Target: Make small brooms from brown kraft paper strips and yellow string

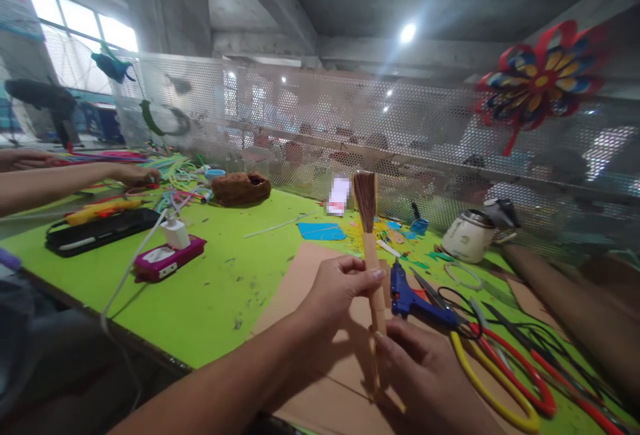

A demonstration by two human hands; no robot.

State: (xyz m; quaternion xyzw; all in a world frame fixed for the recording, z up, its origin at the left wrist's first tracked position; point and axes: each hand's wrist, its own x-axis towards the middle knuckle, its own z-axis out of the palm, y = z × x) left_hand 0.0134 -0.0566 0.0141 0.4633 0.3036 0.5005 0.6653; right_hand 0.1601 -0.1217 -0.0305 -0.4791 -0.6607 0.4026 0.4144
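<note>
A brush-like piece with dark brown bristles (365,203) and a flat tan handle (371,251) stands nearly upright in front of me. My left hand (345,285) pinches the handle at mid-length between thumb and fingers. Lower down, my right hand (425,368) is closed at the handle's bottom part, where thin tan strips hang down. Both hands are above a brown cardboard sheet (295,301). Just right of them lies a blue glue gun (423,303), beside scissors with red and yellow handles (500,381).
On the green table (225,301) are a magenta power strip (170,258), a black case (105,229), a brown woody object (241,188), blue paper (321,231) and a white pot (469,235). Another person's arm (60,181) reaches in from the left; another arm (565,315) lies at right.
</note>
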